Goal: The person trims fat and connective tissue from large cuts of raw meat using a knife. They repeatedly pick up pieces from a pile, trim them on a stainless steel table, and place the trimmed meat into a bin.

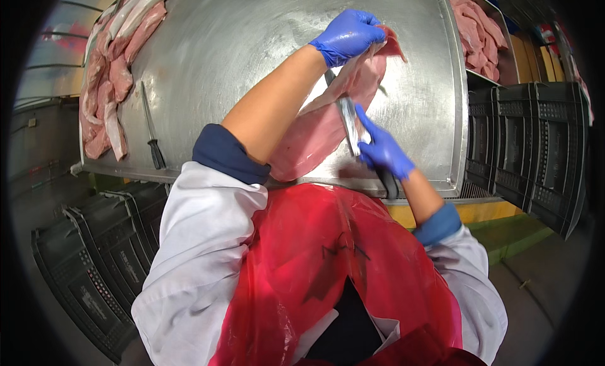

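A steel table [214,57] spreads beneath the left hand's grip [350,35], its metal bright with reflected light. Black perforated crates [526,142] stand right of the grip; more dark crates [94,278] sit left of it, nearer the body. Rightward and nearer still, a green strip [520,237] borders dark floor [535,296].

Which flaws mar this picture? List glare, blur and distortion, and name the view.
Head view: white glare on the steel table beside the raised meat; head view: knife and right hand look smeared, probably by motion; head view: black crates bend near the rim, and the corners go black.
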Demonstrator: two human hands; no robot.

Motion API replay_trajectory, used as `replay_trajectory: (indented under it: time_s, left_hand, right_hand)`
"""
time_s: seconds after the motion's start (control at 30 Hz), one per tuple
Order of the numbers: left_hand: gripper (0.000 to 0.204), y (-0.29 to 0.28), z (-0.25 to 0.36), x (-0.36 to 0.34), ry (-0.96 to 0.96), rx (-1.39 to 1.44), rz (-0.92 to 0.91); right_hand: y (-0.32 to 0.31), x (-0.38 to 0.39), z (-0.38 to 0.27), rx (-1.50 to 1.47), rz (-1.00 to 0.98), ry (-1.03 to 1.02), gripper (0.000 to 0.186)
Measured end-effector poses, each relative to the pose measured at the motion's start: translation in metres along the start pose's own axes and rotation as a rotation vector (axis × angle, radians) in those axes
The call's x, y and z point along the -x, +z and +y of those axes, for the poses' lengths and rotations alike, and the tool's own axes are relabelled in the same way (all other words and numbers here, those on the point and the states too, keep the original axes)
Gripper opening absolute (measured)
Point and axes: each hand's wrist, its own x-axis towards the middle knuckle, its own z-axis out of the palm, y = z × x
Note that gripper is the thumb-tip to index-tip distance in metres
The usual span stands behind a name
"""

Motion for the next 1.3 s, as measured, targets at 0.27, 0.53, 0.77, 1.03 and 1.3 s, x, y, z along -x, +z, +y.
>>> replay_trajectory:
  time_s: [0.27, 0.53, 0.77, 1.03, 1.3]
  left_hand:
    - [0.017, -0.001, 0.025, 0.040, 0.095, -0.095, 0.059]
    - [0.012, -0.025, 0.076, 0.134, 0.261, 0.221, 0.070]
    - [0.035, -0.153, 0.076, 0.331, 0.629, 0.139, 0.288]
    - [0.024, -0.215, -0.011, 0.635, 0.013, -0.027, 0.898]
    - [0.068, -0.110, -0.181, 0.422, -0.206, -1.181, 0.356]
  right_hand:
    - [0.024, -0.027, -0.013, 0.064, -0.002, -0.107, 0.077]
    - [0.089, -0.024, -0.007, 0.275, -0.047, -0.175, 0.077]
    - [0.179, 0.019, 0.003, 0.296, -0.328, -0.056, 0.071]
    - [0.069, -0.004, 0.011, 0.300, 0.218, -0.080, 0.079]
    - [0.031, -0.092, 0.006, 0.497, 0.511, -0.332, 0.076]
